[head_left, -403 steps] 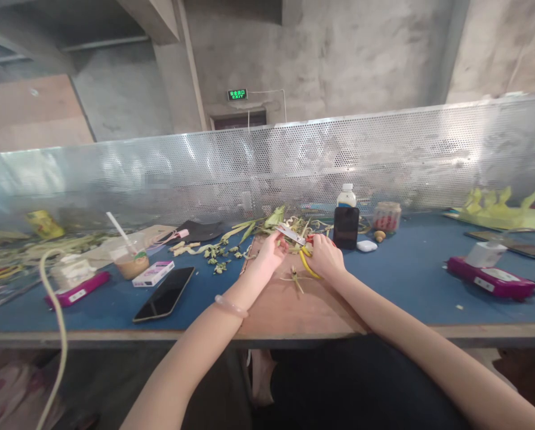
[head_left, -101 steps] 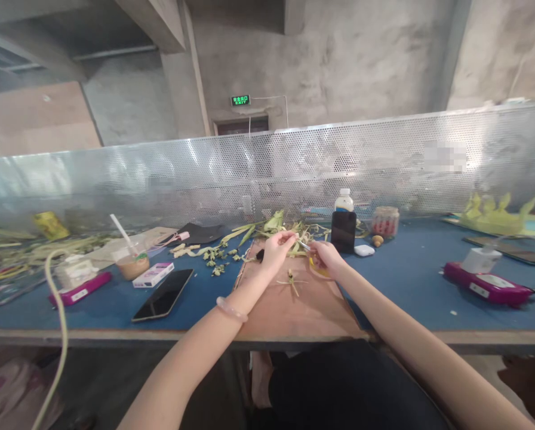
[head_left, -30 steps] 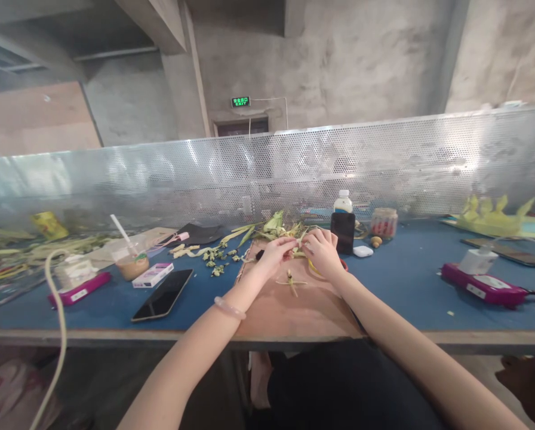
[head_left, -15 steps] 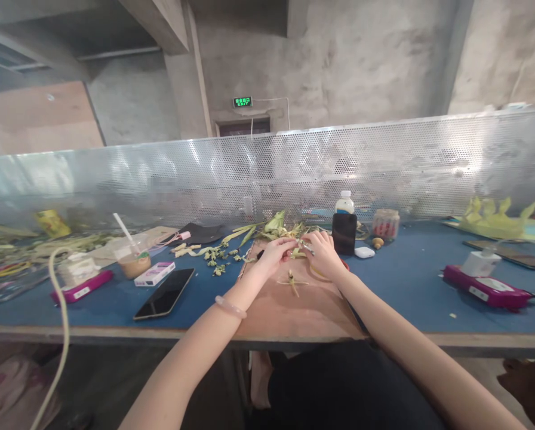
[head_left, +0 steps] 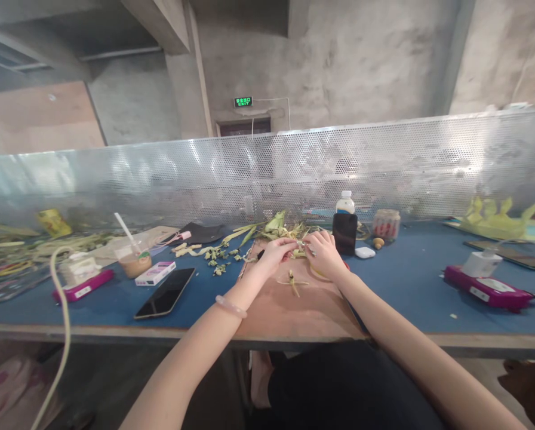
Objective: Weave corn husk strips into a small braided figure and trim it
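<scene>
My left hand [head_left: 274, 253] and my right hand [head_left: 325, 253] meet over the far end of a brown board [head_left: 294, 304]. Both pinch a small piece of pale green leaf strip [head_left: 300, 249] between their fingertips. A finished little woven leaf figure [head_left: 291, 279] lies on the board just in front of my hands. Yellow-handled scissors [head_left: 314, 273] lie under my right hand, mostly hidden. A pile of leaf strips [head_left: 276, 226] sits behind my hands.
A black phone [head_left: 165, 292], a small white-and-pink box [head_left: 155, 273] and a cup with a straw [head_left: 132, 257] sit left on the blue table [head_left: 406, 280]. A standing phone [head_left: 344, 233], bottle [head_left: 345, 203], jar [head_left: 386, 224] and earbud case [head_left: 365, 252] stand right. A perforated metal screen [head_left: 384, 161] closes the back.
The scissors my right hand held earlier now lie on the board. Both hands have come together on the small leaf piece. In the last second they hardly moved.
</scene>
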Available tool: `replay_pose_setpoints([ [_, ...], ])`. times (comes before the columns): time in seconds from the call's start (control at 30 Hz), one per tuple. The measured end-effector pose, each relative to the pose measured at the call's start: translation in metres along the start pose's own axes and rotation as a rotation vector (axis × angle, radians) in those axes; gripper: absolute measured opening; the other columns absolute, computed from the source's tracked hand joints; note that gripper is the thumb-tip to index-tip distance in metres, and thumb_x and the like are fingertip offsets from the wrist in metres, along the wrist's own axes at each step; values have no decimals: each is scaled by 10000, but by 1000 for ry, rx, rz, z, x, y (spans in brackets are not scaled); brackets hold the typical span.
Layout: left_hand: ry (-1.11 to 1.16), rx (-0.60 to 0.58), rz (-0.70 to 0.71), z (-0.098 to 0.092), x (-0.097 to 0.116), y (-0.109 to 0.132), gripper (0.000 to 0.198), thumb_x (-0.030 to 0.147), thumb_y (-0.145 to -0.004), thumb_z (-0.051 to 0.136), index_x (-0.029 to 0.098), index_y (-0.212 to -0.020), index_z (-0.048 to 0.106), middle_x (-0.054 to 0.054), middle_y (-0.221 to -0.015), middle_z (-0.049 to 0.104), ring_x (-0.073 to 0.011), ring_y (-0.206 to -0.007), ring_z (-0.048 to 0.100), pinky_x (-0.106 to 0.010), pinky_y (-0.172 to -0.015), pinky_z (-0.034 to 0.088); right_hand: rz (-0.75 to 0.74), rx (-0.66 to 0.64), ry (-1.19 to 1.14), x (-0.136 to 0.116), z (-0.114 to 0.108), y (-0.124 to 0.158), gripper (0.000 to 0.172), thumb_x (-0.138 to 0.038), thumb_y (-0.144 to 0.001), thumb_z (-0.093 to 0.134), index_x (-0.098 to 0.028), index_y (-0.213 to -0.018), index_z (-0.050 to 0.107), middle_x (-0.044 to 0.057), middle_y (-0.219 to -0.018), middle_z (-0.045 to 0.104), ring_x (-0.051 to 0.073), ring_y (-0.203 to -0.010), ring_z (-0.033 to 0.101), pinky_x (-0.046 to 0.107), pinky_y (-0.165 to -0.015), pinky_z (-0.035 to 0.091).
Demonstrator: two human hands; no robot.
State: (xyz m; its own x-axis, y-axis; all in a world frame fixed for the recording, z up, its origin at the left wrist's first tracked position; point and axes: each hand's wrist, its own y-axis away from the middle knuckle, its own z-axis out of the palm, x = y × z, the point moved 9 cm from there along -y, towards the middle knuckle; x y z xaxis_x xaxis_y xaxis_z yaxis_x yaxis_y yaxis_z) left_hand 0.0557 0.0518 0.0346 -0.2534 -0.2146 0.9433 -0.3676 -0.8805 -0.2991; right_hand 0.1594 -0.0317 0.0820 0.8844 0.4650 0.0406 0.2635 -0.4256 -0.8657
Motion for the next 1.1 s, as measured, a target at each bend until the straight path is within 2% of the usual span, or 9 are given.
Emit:
replay_pose_setpoints([
  [0.17, 32, -10, -4, 0, 0, -2, 254, 261, -577, 723, 142, -794, 667, -4, -645, 586, -39, -476, 425, -175, -432, 269, -64, -46, 49, -6, 4, 0, 141, -257, -829, 495, -203, -949, 546, 64, -926, 571, 233, -886, 419, 356, -777, 305],
  [0.33, 52, -41, -23, 4, -2, -2, 267, 247, -568, 726, 128, -800, 670, -12, -640, 587, -38, -479, 425, -174, -434, 272, -157, -100, 64, -20, 3, 0, 168, -246, -830, 494, -196, -983, 541, 66, -948, 574, 232, -894, 421, 355, -774, 307],
  [0.53, 49, -26, -42, 0, -4, -3, 265, 243, -572, 731, 128, -803, 670, -9, -651, 603, -25, -460, 413, -176, -439, 276, -41, -63, -93, -7, -1, -1, 156, -195, -851, 432, -184, -962, 541, 61, -883, 582, 211, -859, 458, 334, -770, 353],
  [0.93, 32, -37, -51, 2, -5, -1, 241, 216, -574, 727, 127, -792, 675, 4, -629, 590, -31, -474, 424, -192, -455, 271, -141, -102, -69, -10, 9, 1, 202, -191, -851, 452, -175, -1023, 557, 71, -855, 604, 214, -838, 486, 332, -750, 379],
  [1.1, 11, -31, -66, 2, -7, -2, 255, 216, -574, 725, 113, -800, 668, 0, -632, 588, -32, -469, 422, -189, -445, 263, -187, -107, -31, -13, 11, 1, 199, -261, -859, 461, -182, -1003, 573, 67, -816, 591, 219, -826, 484, 333, -750, 384],
])
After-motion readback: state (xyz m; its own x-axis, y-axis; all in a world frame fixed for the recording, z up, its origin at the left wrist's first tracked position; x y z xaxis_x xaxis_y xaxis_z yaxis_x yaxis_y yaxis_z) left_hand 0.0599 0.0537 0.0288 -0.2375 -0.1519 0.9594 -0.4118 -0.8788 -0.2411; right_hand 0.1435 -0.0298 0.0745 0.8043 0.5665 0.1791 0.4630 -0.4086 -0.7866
